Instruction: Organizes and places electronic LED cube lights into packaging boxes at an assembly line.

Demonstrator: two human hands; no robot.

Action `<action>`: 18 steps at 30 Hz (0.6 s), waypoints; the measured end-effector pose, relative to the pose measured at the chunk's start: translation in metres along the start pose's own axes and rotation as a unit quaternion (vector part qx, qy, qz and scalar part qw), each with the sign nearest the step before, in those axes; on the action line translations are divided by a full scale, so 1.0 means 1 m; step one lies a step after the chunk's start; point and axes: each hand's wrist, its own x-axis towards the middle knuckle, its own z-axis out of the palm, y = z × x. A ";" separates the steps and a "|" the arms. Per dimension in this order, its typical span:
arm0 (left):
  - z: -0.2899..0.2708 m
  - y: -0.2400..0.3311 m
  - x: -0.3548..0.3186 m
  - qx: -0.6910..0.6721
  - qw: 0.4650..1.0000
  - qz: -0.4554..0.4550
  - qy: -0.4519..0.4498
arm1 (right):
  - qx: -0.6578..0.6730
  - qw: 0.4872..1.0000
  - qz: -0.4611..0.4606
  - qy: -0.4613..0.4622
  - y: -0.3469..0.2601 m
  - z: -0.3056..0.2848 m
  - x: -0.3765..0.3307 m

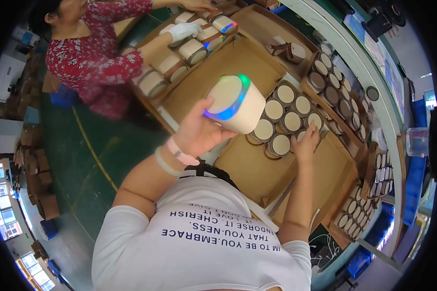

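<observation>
My left hand (199, 127) holds up a cream, rounded speaker-like device (252, 109) with a pale round face. A band around that face glows blue and green. My right hand (306, 145) reaches into a shallow cardboard box, its fingers and thumb around one of the round-topped devices there. Several more such devices (274, 110) stand close together in this box, pale round faces up, with brown straps at their sides. My right hand partly hides the one it grips.
Across the bench, a person (90, 63) in a red patterned top handles similar devices, some lit, wearing a white glove (183, 32). Cardboard trays (332, 92) of devices line the right side. A pale metal frame (369, 63) arches past them. White cables (327, 247) lie at lower right.
</observation>
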 end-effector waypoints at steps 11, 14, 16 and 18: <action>-0.026 -0.009 -0.010 0.290 0.934 0.198 -0.066 | 0.453 0.869 -0.198 0.008 -0.215 -0.077 -0.080; -0.040 -0.011 -0.015 0.544 0.749 0.376 -0.032 | 0.699 0.712 -0.062 -0.033 -0.245 -0.076 -0.086; -0.034 -0.008 -0.026 0.750 0.510 0.419 -0.034 | 0.801 0.587 0.081 -0.080 -0.249 -0.073 -0.087; -0.037 0.003 -0.034 0.733 0.526 0.421 -0.092 | 0.811 0.565 0.126 -0.083 -0.251 -0.076 -0.091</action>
